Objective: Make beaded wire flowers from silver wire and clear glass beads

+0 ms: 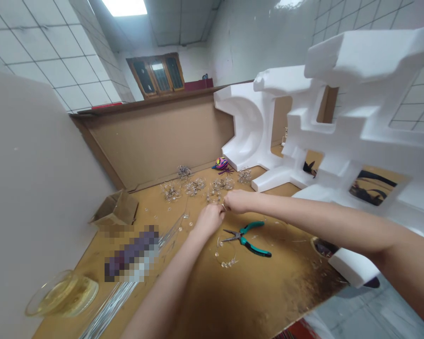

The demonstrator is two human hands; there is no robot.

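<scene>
My left hand (211,219) and my right hand (236,201) meet over the middle of the table, fingers closed and pinched together. Something small and pale shows between the fingertips, too small to make out. Just below them lie needle-nose pliers (249,238) with teal-and-black handles, jaws apart, held by neither hand. A thin wire loop strung with clear beads (227,264) rests under the pliers. Beyond my hands sit several wire-and-bead clusters (195,186). Loose clear beads (185,216) are scattered to the left of my left hand.
Long silver wires (115,301) lie along the left, partly under a blurred-out patch. A glass bowl (65,294) and a small cardboard box (116,209) stand at the left edge. White foam packing (342,127) rises on the right. A colourful ornament (221,164) sits at the back.
</scene>
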